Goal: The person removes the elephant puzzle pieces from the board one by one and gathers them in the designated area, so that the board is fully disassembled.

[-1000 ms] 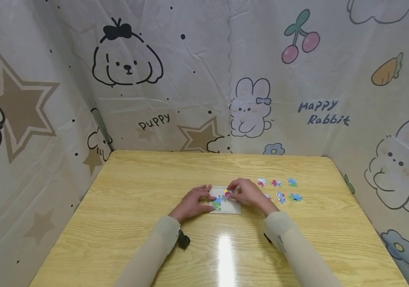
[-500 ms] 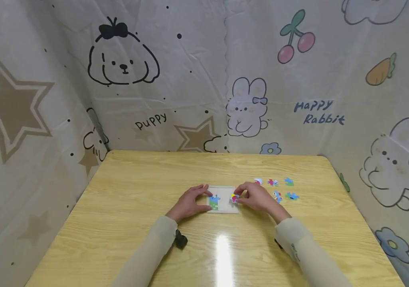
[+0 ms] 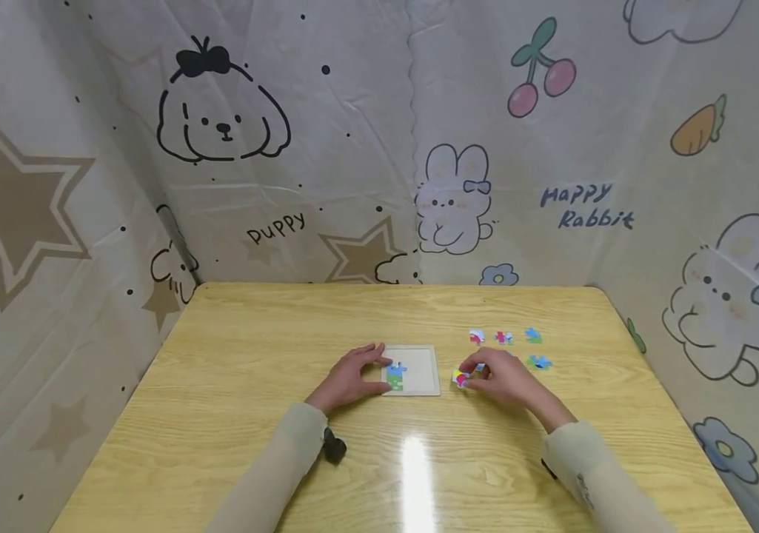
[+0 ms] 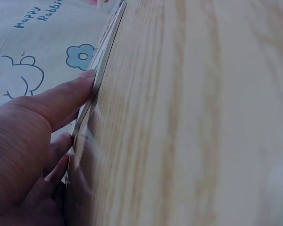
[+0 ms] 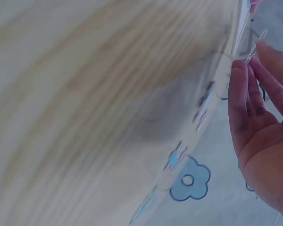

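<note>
The shallow white puzzle tray [image 3: 422,370] lies on the table with joined blue-and-green puzzle pieces [image 3: 395,376] along its left side. At its left edge rests my left hand [image 3: 351,377], thumb and fingers spread against the rim; the left wrist view shows the thumb touching the tray's thin side. To the right of the tray, my right hand [image 3: 502,379] pinches a yellow, red and white puzzle piece [image 3: 460,378] between thumb and fingertips. In the right wrist view that pinched puzzle piece [image 5: 257,46] appears edge-on, held off the table.
Loose puzzle pieces lie right of the tray: a back row with a red-and-white piece [image 3: 476,337], a red piece [image 3: 503,337] and a blue-green piece [image 3: 533,335]. Nearer lies another blue-green piece [image 3: 540,363]; others are partly hidden by my right hand. A printed curtain [image 3: 352,148] surrounds the table.
My right hand has drawn the yellow-and-red puzzle piece away from over the tray, rightward past its right edge. My left hand keeps its place at the tray's left edge.
</note>
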`<state>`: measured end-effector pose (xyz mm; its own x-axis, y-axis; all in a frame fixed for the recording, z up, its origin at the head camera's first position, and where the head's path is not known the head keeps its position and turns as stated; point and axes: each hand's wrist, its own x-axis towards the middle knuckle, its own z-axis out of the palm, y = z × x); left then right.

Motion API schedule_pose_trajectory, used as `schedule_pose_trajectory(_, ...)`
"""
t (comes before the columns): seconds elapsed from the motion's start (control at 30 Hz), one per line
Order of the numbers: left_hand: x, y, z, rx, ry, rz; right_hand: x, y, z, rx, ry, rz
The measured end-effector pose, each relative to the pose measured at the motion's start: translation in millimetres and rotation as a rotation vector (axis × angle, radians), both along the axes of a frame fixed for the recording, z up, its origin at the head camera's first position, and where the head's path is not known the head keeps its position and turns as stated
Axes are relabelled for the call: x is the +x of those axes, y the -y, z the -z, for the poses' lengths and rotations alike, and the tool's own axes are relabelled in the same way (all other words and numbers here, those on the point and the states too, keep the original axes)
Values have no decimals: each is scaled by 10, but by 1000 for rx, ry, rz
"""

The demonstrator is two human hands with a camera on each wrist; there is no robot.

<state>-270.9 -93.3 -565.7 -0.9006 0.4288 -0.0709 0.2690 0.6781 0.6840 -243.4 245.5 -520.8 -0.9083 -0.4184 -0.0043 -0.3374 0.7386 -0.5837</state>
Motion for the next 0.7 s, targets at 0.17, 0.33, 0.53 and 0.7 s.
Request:
schedule_pose_trajectory(0.17,21,2,-12,6,3,1,78,-138,64,5,-2,-10)
schedule_pose_trajectory(0.33,36,4,-17,12,-6,8,141,-241,83,0,5,-16)
schedule_pose_trajectory(0.53,32,8,-26,0,-18,11,165,-312,80,9,11,-24)
schedule_pose_trajectory(0.7,15,3,-14,-3,-9,7,176,-368,88,37,5,-18)
